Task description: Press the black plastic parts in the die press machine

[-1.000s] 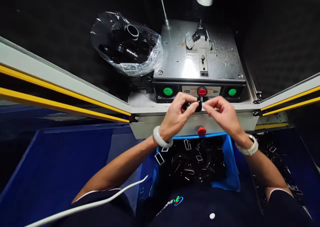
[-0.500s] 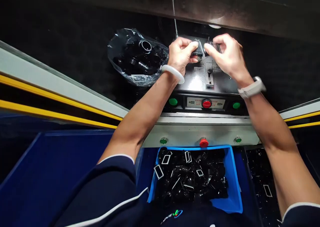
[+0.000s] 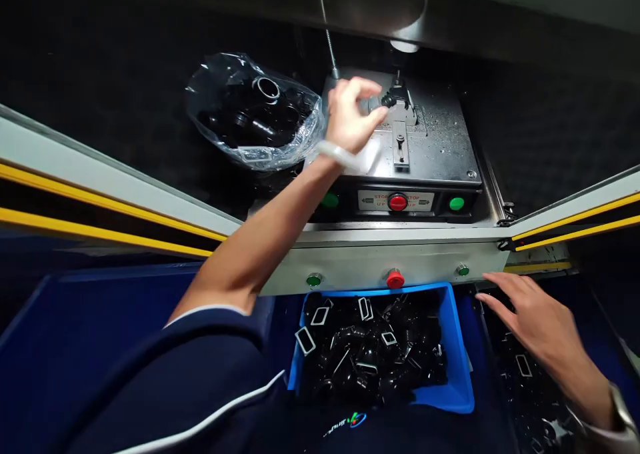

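Observation:
A small black part (image 3: 388,101) sits in the steel fixture (image 3: 397,114) on the press plate, and my left hand (image 3: 349,113) is just beside it. That hand's fingers are spread, and I see nothing held in them. My right hand (image 3: 530,311) is low at the right, fingers extended and empty, above a dark pile of black parts with white-edged rectangular frames (image 3: 524,374). A blue bin (image 3: 453,354) in front of me holds more of these parts (image 3: 370,351).
A clear plastic bag of black parts (image 3: 255,114) lies left of the steel press plate (image 3: 445,154). The control panel has a red button (image 3: 397,202) and green buttons (image 3: 457,204). Yellow-striped rails (image 3: 100,221) angle in from both sides. A dark blue tray (image 3: 100,307) lies at lower left.
Both hands held the black part at the fixture before. Now it stays in the fixture, my left hand has let go, and my right hand has dropped back toward the lower right pile.

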`<state>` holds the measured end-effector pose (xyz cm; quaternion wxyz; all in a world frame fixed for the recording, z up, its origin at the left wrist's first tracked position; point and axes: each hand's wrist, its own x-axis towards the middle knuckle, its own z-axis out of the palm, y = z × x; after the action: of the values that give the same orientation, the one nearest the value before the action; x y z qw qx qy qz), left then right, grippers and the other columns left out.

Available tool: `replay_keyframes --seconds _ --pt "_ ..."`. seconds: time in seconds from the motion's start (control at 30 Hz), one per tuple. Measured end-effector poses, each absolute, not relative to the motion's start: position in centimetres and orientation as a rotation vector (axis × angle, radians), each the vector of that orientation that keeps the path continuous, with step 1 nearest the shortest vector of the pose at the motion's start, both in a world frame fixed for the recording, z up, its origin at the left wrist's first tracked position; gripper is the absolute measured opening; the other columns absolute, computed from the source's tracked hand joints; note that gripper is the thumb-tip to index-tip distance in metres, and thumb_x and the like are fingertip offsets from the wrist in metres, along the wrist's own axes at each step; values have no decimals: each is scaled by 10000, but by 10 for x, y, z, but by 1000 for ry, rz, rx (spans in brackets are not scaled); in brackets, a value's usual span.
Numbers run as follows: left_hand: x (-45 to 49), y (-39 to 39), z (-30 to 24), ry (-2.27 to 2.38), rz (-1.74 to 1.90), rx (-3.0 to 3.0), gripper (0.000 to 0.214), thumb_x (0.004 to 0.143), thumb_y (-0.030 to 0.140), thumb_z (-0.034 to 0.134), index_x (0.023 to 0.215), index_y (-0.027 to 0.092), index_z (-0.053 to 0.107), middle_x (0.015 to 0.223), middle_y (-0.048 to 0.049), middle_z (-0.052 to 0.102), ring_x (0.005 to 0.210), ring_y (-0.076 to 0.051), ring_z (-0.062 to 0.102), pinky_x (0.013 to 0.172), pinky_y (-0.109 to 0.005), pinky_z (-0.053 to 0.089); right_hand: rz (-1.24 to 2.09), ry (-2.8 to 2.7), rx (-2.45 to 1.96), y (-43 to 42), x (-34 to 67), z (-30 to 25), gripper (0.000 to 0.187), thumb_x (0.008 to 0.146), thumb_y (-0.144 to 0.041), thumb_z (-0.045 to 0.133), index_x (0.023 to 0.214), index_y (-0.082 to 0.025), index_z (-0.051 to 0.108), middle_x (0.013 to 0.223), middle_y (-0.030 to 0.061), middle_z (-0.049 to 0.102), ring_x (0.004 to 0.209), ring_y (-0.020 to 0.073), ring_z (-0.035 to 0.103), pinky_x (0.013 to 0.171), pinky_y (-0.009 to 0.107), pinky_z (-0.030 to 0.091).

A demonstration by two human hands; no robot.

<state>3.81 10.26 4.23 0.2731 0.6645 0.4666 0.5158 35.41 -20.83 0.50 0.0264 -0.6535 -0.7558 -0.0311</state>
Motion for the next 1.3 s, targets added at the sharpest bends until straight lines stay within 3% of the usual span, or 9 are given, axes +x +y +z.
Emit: replay_keyframes --seconds 0.13,0.23,0.4,0.57,0.67,0.77,0.93,1.13,1.3 --pt "-21 -26 -9 1401 1290 1868 92 968 202 680 994 188 767 1014 -46 734 809 -153 656 813 -341 565 258 -2245 -2001 -176 341 -37 272 1035 -335 555 1243 -247 708 1209 103 761 1096 296 723 787 410 611" --pt "-65 -98 -43 1463 1110 1953 169 981 322 711 1134 269 762 1124 -43 709 700 -136 617 687 -352 536 438 -2129 -2006 -161 348 -56 205 984 -223 589 1139 -199 720 1133 121 744 992 279 724 849 419 587" --pt "-107 -116 -68 1409 814 2150 451 891 448 810 1323 471 683 1403 -3 479 989 -273 597 931 -564 554 571 -2025 -1946 -155 358 -63 158 932 -191 614 1052 -177 716 1067 109 719 921 243 695 864 407 553" --pt "-121 -108 -75 1419 625 2309 460 938 537 718 1380 558 593 1286 -7 485 1133 -335 484 1013 -600 501 515 -1931 -1960 -156 352 -68 150 917 -187 593 1007 -184 712 1036 102 721 886 231 681 862 406 551" --pt "-123 -113 -79 1482 542 2247 455 957 607 647 1394 578 521 1097 -35 500 1038 -327 488 910 -566 498 486 -1899 -1957 -158 349 -72 148 907 -174 581 985 -195 705 1026 91 715 887 228 679 870 403 552" --pt "-120 -117 -85 1543 554 2154 431 933 609 660 1332 502 538 910 -38 462 895 -304 499 785 -469 447 438 -1900 -1979 -159 348 -77 149 912 -177 568 982 -203 697 1021 90 700 891 234 671 859 407 547" --pt "-119 -118 -95 1583 553 2132 276 916 464 708 1108 281 633 844 -35 518 762 -248 519 726 -378 369 327 -1942 -2016 -160 346 -81 202 943 -155 520 1018 -209 700 1037 106 685 973 273 651 854 432 531" --pt "-97 -116 -73 1407 557 2219 188 960 362 674 1109 246 666 1043 -61 622 767 -205 570 740 -349 457 121 -2250 -2019 -192 321 -71 294 1055 -230 467 1265 -194 670 1213 157 670 1126 329 578 904 473 508" --pt "-9 -121 -65 563 279 2371 268 1048 179 478 1154 250 713 1182 -76 738 1034 -219 641 870 -350 447 333 -2893 -1834 -233 285 -103 358 978 -24 435 929 -206 740 987 119 718 979 290 623 807 443 528"
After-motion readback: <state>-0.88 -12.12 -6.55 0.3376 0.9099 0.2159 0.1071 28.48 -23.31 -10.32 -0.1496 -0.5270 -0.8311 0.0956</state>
